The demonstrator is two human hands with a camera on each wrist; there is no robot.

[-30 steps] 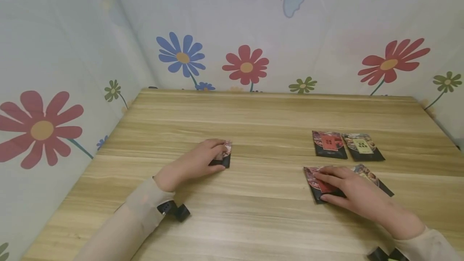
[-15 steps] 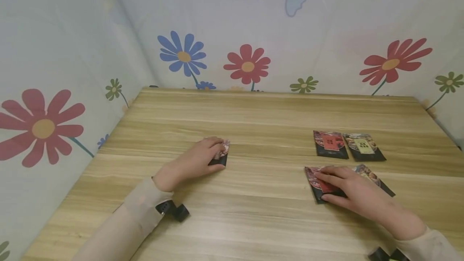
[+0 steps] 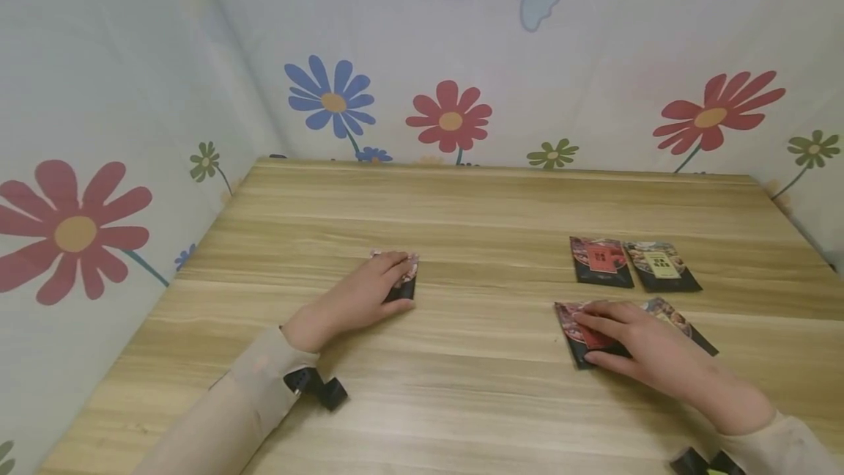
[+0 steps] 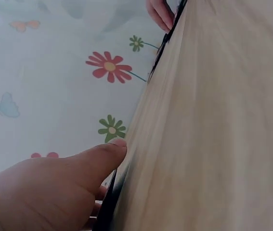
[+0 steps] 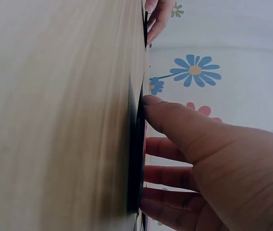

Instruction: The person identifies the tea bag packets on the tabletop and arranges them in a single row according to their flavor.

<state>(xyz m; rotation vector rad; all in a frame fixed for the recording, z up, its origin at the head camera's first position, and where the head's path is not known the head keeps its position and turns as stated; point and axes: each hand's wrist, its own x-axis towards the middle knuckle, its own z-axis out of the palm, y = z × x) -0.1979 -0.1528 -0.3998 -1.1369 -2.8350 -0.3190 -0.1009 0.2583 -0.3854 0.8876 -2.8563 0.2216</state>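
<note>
Toward the right edge of the counter [image 3: 481, 416], two dark packets lie side by side beyond the right hand [image 3: 649, 347]: a red-labelled back packet [image 3: 601, 262] and, just right of it, a yellow-labelled back packet [image 3: 664, 267]. The right hand spreads over the front pair, between those two and the near edge, fingers extended and fingertips resting on the front red packet [image 3: 596, 340], with no grip round it. Its knuckles and wrist hide much of the front yellow packet [image 3: 680, 322], so whether the front two touch cannot be told. Well apart, nearer the left edge, the left hand [image 3: 352, 299] lies over the left packet [image 3: 403, 291], fingers loosely straight across its top and thumb along its near end, hiding most of it. That packet lies flat, plain black end toward the near edge and printed end toward the far edge; its visible side runs roughly front to back, though the covered shape leaves its long axis unclear. The front red packet's printed end points to the far edge, leaning left. A flowered curtain [image 3: 395, 20] rises behind the far edge.
</note>
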